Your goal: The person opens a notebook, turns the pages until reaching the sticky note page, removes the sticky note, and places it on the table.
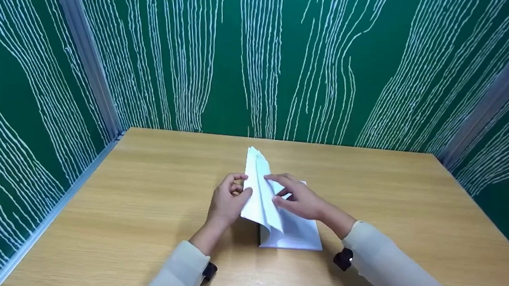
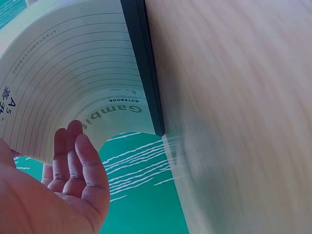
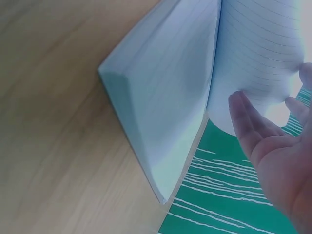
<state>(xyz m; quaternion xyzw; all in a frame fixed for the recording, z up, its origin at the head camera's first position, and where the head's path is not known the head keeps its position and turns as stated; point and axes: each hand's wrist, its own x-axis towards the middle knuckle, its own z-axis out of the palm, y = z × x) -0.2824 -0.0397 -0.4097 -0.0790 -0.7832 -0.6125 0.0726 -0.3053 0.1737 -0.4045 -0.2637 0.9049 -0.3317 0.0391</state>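
Observation:
A white lined notebook (image 1: 297, 233) lies open on the table, with its upper leaves raised into a curved, upright fold. My left hand (image 1: 229, 200) holds the left side of the raised pages (image 1: 253, 200), its thumb on the near face. In the left wrist view the other fingers (image 2: 92, 168) spread in front of the printed page (image 2: 97, 58), beside the dark edge of the notebook. From the right, my right hand (image 1: 300, 197) touches the raised leaves with its fingertips, thumb and index finger apart. Its extended fingers (image 3: 248, 122) meet the lined page in the right wrist view.
The wooden table (image 1: 150, 180) reaches back to a green wall (image 1: 223, 105) with white wavy lines. Grey posts (image 1: 93, 64) stand at the corners. Each wrist carries a small black device (image 1: 343, 259) below its pale sleeve (image 1: 385, 254).

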